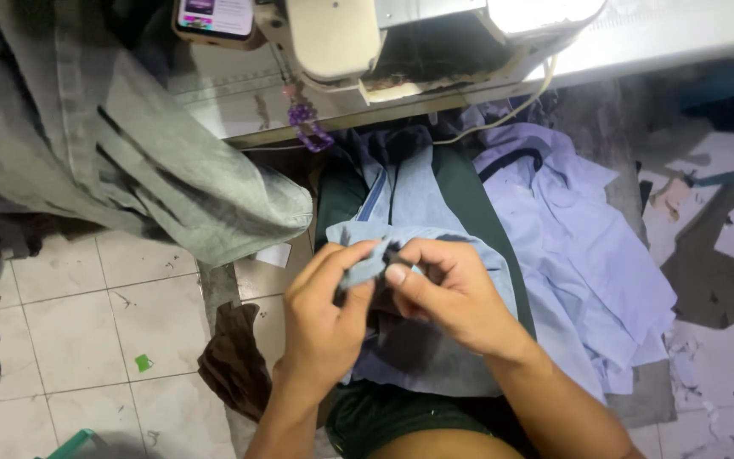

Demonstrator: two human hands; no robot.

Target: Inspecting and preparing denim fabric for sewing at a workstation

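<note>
The left hand [320, 319] and the right hand [452, 293] meet over the person's lap, both closed in a pinch on a small folded piece of light blue woven cloth [369, 265]. The left thumb and fingers grip its left end; the right thumb presses on its right end, with a dark patch showing between the two hands. The piece is soft, creased and bunched into a short ridge, and it joins a larger light blue garment [435, 238] draped over the lap and dark green shorts [384, 421].

Just right of the lap, a heap of pale lavender shirt fabric [579, 255] lies on the floor. To the left, a grey-green heavy garment [129, 144] hangs from the table edge. Above the hands stands a cream sewing machine [367, 42] on a pale table [681, 38]. A brown rag [231, 357] lies on the white tiled floor [87, 314]. No container is in view.
</note>
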